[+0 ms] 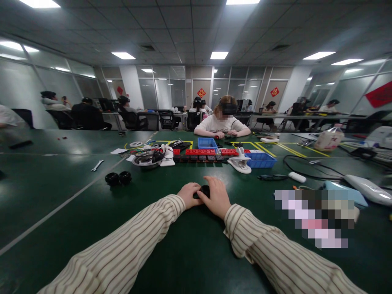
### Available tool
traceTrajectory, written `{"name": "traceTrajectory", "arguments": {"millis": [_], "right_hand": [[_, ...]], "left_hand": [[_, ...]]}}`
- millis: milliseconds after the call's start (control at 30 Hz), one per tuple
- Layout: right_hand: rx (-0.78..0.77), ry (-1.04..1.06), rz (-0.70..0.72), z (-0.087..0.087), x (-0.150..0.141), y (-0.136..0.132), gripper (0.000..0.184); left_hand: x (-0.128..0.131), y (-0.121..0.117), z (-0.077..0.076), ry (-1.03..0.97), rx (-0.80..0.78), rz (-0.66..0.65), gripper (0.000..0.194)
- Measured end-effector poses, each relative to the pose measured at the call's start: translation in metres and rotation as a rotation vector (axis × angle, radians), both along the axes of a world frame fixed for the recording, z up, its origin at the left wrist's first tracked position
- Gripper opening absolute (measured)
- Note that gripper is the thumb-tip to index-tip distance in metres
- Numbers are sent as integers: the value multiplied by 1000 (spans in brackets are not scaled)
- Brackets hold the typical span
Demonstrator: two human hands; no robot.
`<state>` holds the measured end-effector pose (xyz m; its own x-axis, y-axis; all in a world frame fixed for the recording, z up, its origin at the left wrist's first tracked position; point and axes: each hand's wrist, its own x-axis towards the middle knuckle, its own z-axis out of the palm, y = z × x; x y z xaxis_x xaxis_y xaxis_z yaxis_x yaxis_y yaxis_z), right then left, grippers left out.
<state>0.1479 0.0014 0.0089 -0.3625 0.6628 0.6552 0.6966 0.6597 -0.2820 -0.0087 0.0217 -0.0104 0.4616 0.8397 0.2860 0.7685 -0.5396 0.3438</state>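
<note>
A small black rounded object (205, 190) rests between my two hands just above the dark green table (171, 253); its exact kind is hidden by the fingers. My left hand (189, 195) curls around its left side, thumb and fingers closed on it. From the right, my right hand (217, 197) grips the same object, its thumb across the front and its fingers over the far side. Farther left on the table sit two glossy black wheel-like pieces (118, 178), side by side.
Beyond my hands stand a red power strip (200, 152), blue bins (261, 160), a white clip stand (240, 162) and a metal bowl (143, 164) of cables. A wrench (97, 165) lies left. Opposite sits a person (222, 122) with a headset. A blue pouch (344, 192) lies right.
</note>
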Motion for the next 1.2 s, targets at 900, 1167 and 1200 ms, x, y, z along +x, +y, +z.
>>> {"name": "traceTrajectory", "arguments": {"millis": [900, 1167, 1200], "right_hand": [[-11, 35, 67, -1, 3, 0, 27], [-77, 30, -50, -4, 1, 6, 27], [-78, 24, -39, -4, 1, 5, 24]], "left_hand": [[0, 1, -2, -9, 21, -3, 37], [0, 0, -2, -10, 19, 0, 40], [-1, 0, -2, -7, 19, -2, 40]]}}
